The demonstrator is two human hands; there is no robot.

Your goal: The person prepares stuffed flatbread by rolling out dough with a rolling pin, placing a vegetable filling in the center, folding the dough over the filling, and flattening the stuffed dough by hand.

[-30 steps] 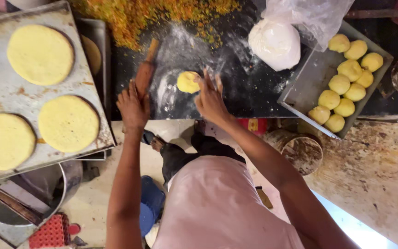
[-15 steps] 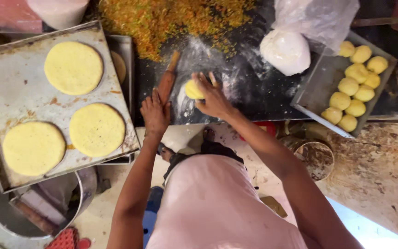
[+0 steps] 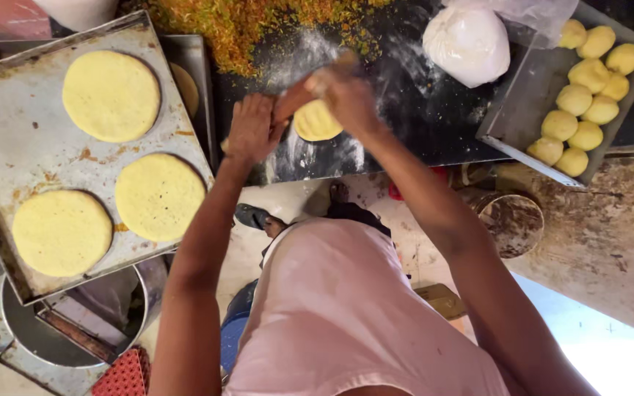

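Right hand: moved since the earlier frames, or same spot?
Yes. The right hand was pressing directly on the dough piece on the floured black counter; now it grips the rolling pin over the flattened dough.

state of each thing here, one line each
dough piece: partly flattened, under the rolling pin
rolling pin: gripped by left hand and right hand
discs: three, rolled flat, on tray
dough balls: unrolled, in right tray
bag: full
board: floured

Both hands (image 3: 254,128) now on rolling pin (image 3: 299,94), dough ball (image 3: 317,121) flattened into disc.
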